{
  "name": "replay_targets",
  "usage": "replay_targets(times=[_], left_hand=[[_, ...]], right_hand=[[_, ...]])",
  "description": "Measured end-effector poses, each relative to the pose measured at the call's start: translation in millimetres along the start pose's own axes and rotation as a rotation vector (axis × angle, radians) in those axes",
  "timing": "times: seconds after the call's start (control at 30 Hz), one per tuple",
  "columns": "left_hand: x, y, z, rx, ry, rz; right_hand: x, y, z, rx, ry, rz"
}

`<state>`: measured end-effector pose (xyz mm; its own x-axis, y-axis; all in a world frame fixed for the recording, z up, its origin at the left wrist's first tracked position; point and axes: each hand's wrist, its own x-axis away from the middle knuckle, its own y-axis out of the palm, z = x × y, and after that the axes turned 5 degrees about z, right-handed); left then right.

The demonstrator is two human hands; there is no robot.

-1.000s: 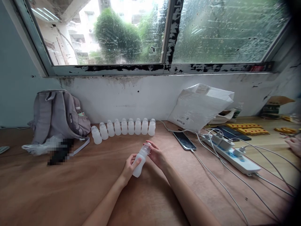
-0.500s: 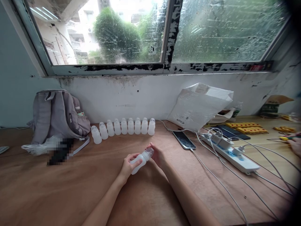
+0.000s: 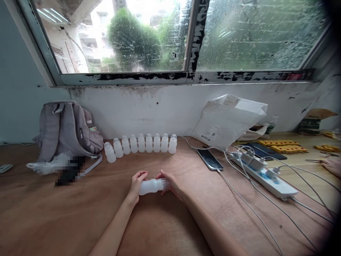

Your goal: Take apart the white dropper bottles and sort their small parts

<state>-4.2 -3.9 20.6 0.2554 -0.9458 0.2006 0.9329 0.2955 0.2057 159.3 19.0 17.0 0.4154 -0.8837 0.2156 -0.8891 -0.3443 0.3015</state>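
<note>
A small white plastic bottle [image 3: 151, 186] with a clear cap lies almost level just above the wooden table [image 3: 66, 213]. My left hand [image 3: 135, 185] grips its base end, fingers curled round it. My right hand [image 3: 170, 182] is closed round the capped end. Behind them, a row of several matching white bottles [image 3: 141, 144] stands upright along the wall.
A grey backpack [image 3: 68, 129] and a plastic bag [image 3: 50, 165] sit at the back left. A white plastic bag [image 3: 229, 121], a phone [image 3: 209, 159], a power strip [image 3: 263, 174] with several cables lie to the right. Another person's hand [image 3: 331, 165] rests at the far right edge.
The bottle has been tipped from near upright to lying sideways between my hands, and both hands have come down closer to the table.
</note>
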Motion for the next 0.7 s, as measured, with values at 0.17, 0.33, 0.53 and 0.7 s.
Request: replay_targets(times=[0.17,0.33,0.53,0.7], left_hand=[[-5.2,-6.8,2.4,0.008,-0.003,0.031],[-2.8,-7.0,6.3,0.0,-0.01,0.027],[0.5,-3.0,5.6,0.0,0.016,0.024],[4.1,-1.3,9.0,-0.073,0.04,-0.013]], right_hand=[[2.9,11.1,0.9,0.051,-0.101,0.026],[7.1,18.2,0.0,0.076,-0.141,0.066],[5.5,15.9,2.9,0.128,-0.243,0.119],[4.4,15.1,3.3,0.185,-0.276,0.11]])
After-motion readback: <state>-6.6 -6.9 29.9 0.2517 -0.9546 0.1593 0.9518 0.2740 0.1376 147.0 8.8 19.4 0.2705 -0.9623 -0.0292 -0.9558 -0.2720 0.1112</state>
